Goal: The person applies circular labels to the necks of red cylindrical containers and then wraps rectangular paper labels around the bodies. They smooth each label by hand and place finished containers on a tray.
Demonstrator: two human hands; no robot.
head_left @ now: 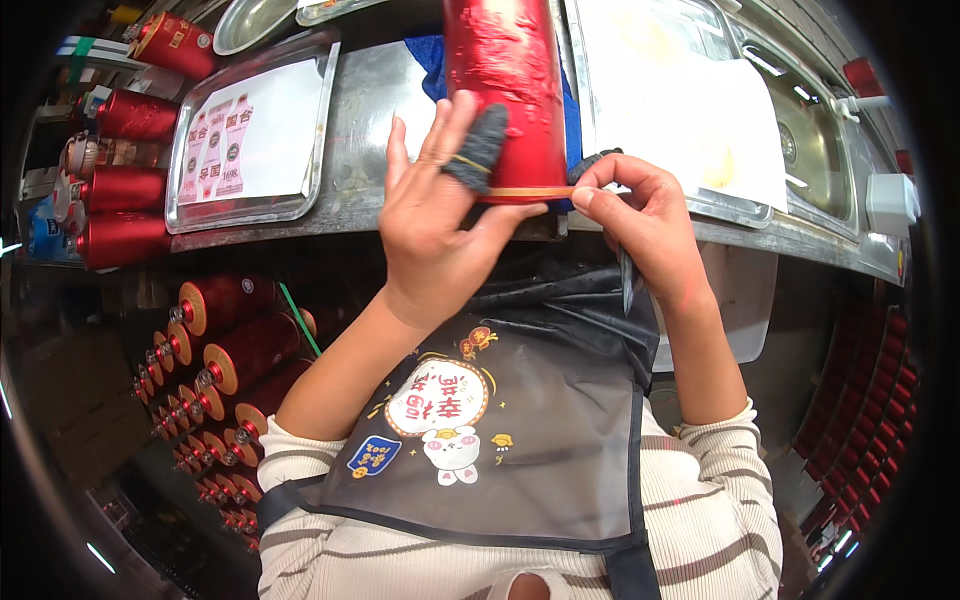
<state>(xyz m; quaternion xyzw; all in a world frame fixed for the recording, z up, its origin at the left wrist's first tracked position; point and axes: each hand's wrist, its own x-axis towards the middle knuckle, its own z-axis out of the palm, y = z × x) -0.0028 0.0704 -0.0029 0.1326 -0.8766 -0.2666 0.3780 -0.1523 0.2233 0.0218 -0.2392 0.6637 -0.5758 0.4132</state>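
Observation:
A shiny red metallic cylinder (pixel 510 90) with raised relief lies on a blue cloth (pixel 428 62), its near end toward me. An orange-gold band (pixel 530 194) rings that end. My left hand (pixel 437 195) rests against the cylinder's left side with fingers spread, its thumb along the near rim. A dark cover, tied with a thin yellow band, wraps its index finger. At the right end of the band, my right hand (pixel 640 215) is closed in a pinch. A slim, dark pointed tool (pixel 627 282) sticks out below its palm; whether the fingertips also pinch the band is unclear.
Left on the metal counter (pixel 365 130) is a tray (pixel 322 165) with printed pink-and-white sheets. White paper (pixel 680 130) covers a tray on the right, beside a metal sink (pixel 815 135). Red cylinders (pixel 125 188) lie at left; more (pixel 235 305) are stacked below.

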